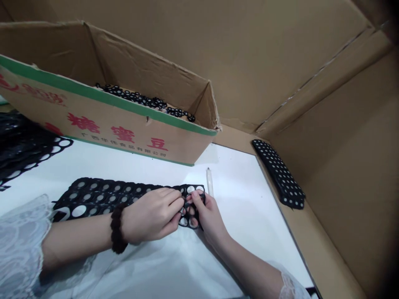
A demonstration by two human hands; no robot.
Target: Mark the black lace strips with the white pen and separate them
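Left hand point(156, 214) and right hand point(210, 214) are pinching a black perforated sheet point(109, 193) on the bench point(243, 178).
Each grip is clamping its right end; uneven pulling could be tearing its thin rings. A white pen-like stick point(209, 182) is lying near the right hand, a printed carton point(131, 133) is crowding the far side, and a dotted strip point(279, 174) is resting rightward.

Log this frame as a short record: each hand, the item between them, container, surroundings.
Left hand: fingers curled at the strip, grip partly hidden; dark band on wrist
Right hand: holds the strip's right end, thumb on top
Item: black strip with rows of round holes
Container: open cardboard box, black ring-like pieces inside
Left side: black perforated sheets
Right side: black dotted strip
Surface: white tabletop
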